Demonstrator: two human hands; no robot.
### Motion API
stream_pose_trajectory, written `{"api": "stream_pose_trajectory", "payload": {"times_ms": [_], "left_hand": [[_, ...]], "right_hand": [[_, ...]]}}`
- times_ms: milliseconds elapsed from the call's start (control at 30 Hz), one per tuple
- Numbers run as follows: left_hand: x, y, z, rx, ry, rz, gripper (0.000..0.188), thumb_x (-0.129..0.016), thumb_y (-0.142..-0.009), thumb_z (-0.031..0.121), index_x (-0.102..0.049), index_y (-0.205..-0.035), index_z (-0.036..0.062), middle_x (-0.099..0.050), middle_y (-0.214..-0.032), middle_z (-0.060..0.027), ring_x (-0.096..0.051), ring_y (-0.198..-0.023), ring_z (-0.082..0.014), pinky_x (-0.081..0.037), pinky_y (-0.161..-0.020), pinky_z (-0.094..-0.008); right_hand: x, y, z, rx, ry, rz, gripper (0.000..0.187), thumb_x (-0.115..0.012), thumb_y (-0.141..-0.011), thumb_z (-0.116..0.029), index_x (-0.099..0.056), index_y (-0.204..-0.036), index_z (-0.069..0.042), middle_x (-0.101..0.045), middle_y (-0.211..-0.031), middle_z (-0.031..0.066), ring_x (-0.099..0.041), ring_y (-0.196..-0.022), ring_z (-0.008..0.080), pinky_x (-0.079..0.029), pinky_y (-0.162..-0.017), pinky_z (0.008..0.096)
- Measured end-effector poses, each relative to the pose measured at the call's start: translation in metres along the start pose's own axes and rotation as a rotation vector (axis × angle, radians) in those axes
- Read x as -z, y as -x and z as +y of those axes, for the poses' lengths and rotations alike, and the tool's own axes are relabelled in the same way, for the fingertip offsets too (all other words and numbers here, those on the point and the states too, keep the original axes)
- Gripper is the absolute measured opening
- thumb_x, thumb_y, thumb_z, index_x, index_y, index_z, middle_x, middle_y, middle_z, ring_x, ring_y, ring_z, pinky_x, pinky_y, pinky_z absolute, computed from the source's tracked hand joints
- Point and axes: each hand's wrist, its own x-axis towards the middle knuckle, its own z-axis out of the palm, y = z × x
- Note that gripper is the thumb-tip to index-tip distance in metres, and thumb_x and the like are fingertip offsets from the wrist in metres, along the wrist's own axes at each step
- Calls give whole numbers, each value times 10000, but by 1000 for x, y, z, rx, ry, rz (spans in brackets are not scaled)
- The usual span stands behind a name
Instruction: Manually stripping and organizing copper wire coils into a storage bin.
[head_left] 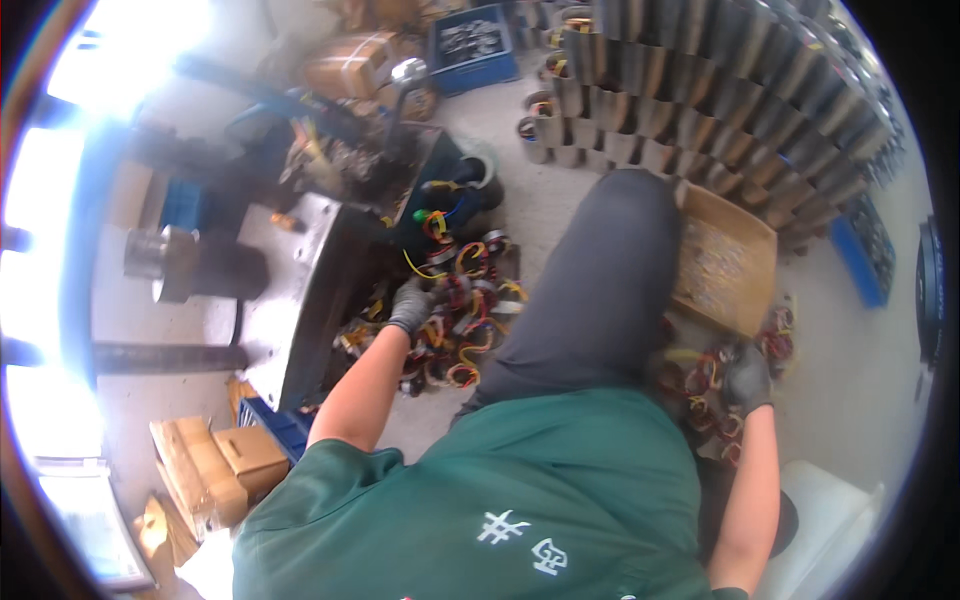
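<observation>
Grey gloves cover both of my hands. My left hand [410, 305] is at the edge of a pile of wire-wound motor coils [472, 260] with red, yellow and black leads, beside the metal press table. Its fingertips are hard to make out among the wires. Off to the right, my right hand [748, 380] reaches down to a second heap of similar coils [700, 375], just below a cardboard tray. The fingers there blend into the dark parts, so I cannot see whether they grip one.
A press table [300, 300] with a thick steel cylinder [165, 262] stands at left. Stacked metal tubes [690, 90] fill the far right. The cardboard tray [765, 265] holds small bits. Blue crates [480, 75] and cardboard boxes [200, 465] stand around; my knee [620, 240] lies between the heaps.
</observation>
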Motion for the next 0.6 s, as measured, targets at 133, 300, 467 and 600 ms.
{"api": "stream_pose_trajectory", "payload": {"times_ms": [133, 300, 467, 600], "left_hand": [[-1, -9, 103, -362, -104, 225, 213, -717, -882, 201, -670, -1010, 37, -707, -971, -141, -683, -879, -230, -526, -810, -354], [-35, 62, 344, -763, 454, -207, 245, -647, -930, 139, -633, -1131, -1, -669, -1006, -76, -612, -968, -141, -485, -892, -297], [-145, 132, 467, -1036, 208, -623, 293, -694, -880, 93, -617, -1142, -12, -650, -1034, -95, -627, -966, -142, -514, -860, -298], [-262, 143, 466, -1116, -44, -579, 594, -785, -801, 304, -570, -1276, 19, -602, -1186, -208, -620, -1076, -333, -506, -936, -407]], "right_hand": [[60, 11, -121, 142, -773, 280, 410, -731, -763, -12, -531, -1119, -37, -596, -979, 39, -566, -784, 146, -524, -659, 319], [99, 51, -186, -50, -1139, 534, 432, -747, -767, -79, -550, -1152, -61, -572, -859, 23, -574, -672, 120, -482, -528, 270], [93, 61, -196, -93, -1329, 705, 426, -802, -786, -123, -577, -1143, -71, -576, -858, -3, -574, -655, 87, -483, -560, 238], [92, 59, -197, 51, -1388, 645, 376, -769, -808, -60, -580, -1132, -74, -573, -868, -17, -580, -702, 85, -494, -587, 240]]}}
